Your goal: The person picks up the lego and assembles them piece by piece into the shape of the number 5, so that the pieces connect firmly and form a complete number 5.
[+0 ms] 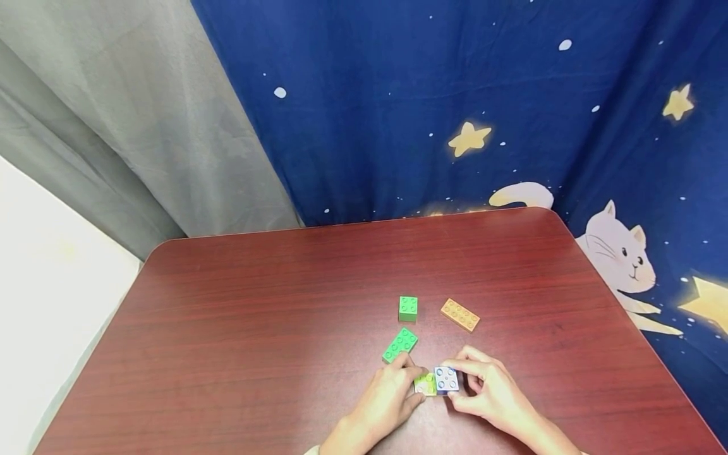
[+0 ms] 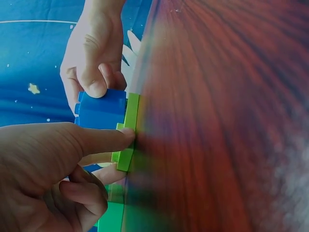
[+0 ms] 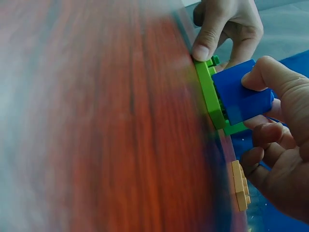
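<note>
My left hand (image 1: 387, 389) pinches the left part of a flat lime-green building brick (image 1: 424, 383) on the table, thumb on the near side. In my right hand (image 1: 493, 388) a square blue brick (image 1: 446, 379) is gripped between thumb and fingers, studs up. The blue brick is at the right end of the lime brick; in the right wrist view the blue brick (image 3: 244, 94) looks slightly tilted against the lime brick's studs. Whether it is fully pressed down I cannot tell. Just beyond my left fingers lies a flat green brick (image 1: 400, 344).
A small square green brick (image 1: 407, 308) stands farther back on the brown table (image 1: 256, 341). To its right lies a flat orange-tan brick (image 1: 461, 315). Behind the table hang a blue star-patterned curtain (image 1: 387, 126) and a grey curtain (image 1: 153, 114).
</note>
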Action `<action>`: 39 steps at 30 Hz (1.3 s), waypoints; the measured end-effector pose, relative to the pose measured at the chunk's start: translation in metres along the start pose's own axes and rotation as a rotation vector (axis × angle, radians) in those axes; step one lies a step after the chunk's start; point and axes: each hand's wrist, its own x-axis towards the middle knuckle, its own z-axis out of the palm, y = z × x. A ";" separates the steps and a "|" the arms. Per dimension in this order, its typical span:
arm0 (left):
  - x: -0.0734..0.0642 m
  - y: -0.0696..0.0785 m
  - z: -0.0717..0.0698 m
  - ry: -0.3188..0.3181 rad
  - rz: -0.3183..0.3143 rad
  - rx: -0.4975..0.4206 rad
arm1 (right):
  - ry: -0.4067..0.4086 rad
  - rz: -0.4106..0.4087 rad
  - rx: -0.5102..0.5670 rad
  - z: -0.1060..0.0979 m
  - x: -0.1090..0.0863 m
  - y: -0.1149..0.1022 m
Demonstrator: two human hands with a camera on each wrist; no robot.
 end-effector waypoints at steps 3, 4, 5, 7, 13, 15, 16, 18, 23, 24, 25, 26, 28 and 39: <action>0.000 0.000 -0.001 -0.002 -0.006 -0.016 | -0.013 0.016 0.001 0.001 -0.002 0.006; 0.000 0.000 -0.001 -0.003 -0.008 -0.021 | -0.016 0.021 0.003 0.001 -0.002 0.006; 0.000 0.000 -0.001 -0.004 -0.010 -0.025 | -0.019 0.024 0.006 0.001 -0.002 0.006; 0.000 0.000 -0.001 -0.005 -0.010 -0.030 | -0.021 0.023 0.008 0.001 -0.002 0.006; 0.001 0.000 0.000 -0.002 0.004 -0.019 | -0.007 0.005 -0.005 -0.001 -0.004 0.006; 0.001 0.000 0.001 0.000 0.009 -0.013 | 0.003 -0.011 -0.002 -0.001 -0.003 0.004; 0.001 0.000 0.001 0.000 0.009 -0.013 | 0.008 -0.018 0.002 -0.002 -0.002 0.001; 0.001 -0.001 0.001 0.001 0.008 -0.013 | 0.018 -0.037 0.011 -0.003 0.001 -0.006; 0.001 -0.001 0.001 -0.005 -0.002 -0.015 | 0.026 -0.059 0.027 -0.006 0.008 -0.022; 0.000 -0.001 0.001 -0.006 -0.004 -0.015 | 0.024 -0.060 0.027 -0.006 0.009 -0.023; 0.000 -0.001 0.000 -0.006 -0.005 -0.015 | 0.022 -0.060 0.028 -0.006 0.009 -0.024; 0.000 -0.001 0.000 -0.006 -0.005 -0.014 | 0.021 -0.059 0.028 -0.006 0.009 -0.023; 0.000 -0.001 0.000 -0.004 -0.004 -0.014 | 0.017 -0.057 0.032 -0.006 0.009 -0.022; -0.001 -0.002 0.001 0.005 0.003 0.005 | 0.014 -0.031 0.041 -0.005 0.007 -0.020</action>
